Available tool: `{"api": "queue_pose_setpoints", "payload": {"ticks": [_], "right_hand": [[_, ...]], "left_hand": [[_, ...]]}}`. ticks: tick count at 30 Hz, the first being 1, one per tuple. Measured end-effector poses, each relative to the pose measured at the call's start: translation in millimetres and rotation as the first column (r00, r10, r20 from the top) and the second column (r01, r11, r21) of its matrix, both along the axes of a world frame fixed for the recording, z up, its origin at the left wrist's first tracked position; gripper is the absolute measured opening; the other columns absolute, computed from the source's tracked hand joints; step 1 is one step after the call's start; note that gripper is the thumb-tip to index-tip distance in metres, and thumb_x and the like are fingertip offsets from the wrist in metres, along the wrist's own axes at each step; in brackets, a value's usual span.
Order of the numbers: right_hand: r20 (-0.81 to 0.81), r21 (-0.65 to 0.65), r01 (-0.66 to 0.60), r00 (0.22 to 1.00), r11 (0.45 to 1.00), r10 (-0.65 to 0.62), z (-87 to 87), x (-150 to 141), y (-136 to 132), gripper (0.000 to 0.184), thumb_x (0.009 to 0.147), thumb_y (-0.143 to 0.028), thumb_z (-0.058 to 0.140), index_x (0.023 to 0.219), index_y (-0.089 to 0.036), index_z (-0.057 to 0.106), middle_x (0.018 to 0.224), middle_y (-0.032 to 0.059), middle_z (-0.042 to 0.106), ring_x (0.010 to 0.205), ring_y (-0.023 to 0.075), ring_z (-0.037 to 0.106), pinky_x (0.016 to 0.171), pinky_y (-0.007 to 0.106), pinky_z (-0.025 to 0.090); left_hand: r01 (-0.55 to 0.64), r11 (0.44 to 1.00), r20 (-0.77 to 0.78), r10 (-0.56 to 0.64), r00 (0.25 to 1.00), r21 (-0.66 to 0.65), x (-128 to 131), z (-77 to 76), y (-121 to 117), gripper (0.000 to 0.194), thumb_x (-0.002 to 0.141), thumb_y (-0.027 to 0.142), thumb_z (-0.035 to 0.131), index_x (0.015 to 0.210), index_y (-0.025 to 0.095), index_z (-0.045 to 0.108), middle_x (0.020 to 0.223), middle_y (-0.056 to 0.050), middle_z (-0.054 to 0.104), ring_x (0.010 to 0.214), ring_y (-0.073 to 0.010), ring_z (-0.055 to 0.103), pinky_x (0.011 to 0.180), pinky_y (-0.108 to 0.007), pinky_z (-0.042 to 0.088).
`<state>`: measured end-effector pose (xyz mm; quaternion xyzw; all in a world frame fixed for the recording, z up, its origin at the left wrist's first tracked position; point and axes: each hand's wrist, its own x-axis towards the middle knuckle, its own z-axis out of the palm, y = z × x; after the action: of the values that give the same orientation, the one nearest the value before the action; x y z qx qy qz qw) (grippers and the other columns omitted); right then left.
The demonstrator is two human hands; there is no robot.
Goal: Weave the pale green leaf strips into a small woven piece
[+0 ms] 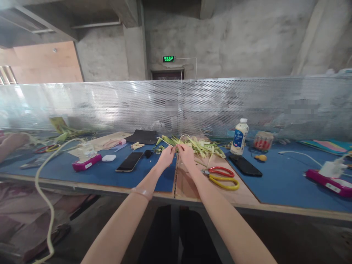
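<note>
My left hand (166,156) and my right hand (186,154) meet over the middle of the table, fingertips pinched close together. Pale plant strips (184,136) stick out at the fingers, one curving up above the right hand; fingers hide the spot where they are gripped. Behind and right of my hands lies a loose pile of green and pale leaf strips (209,147). Scissors (224,178) with one red and one yellow handle rest on a brown board (189,187) beside my right forearm. Their blades are partly hidden by it.
Left of my hands are a phone (129,161), a white earphone case (109,158) and a magenta power strip (86,163). To the right stand a bottle (239,137), another phone (244,165) and a jar (263,141). Another person's hand (15,142) shows at far left.
</note>
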<state>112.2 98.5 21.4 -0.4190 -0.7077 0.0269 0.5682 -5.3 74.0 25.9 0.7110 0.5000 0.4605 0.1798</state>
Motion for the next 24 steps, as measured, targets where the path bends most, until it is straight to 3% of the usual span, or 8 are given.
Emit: {"api": "queue_pose_setpoints", "payload": {"ticks": [24], "right_hand": [[-0.031,0.029,0.058,0.998,0.998,-0.057,-1.8,1.4,-1.1,0.045,0.088,-0.043,0.034,0.061,-0.018,0.059,0.059,0.0046,0.059,0.054,0.0164,0.046,0.055,0.026,0.031]], "left_hand": [[0.007,0.999,-0.019,-0.006,1.000,0.037,-0.2,-0.2,1.2,0.035,0.089,0.046,0.031,0.073,0.019,0.046,0.037,0.006,0.039,0.026,-0.0102,0.039,0.033,-0.020,0.029]]}}
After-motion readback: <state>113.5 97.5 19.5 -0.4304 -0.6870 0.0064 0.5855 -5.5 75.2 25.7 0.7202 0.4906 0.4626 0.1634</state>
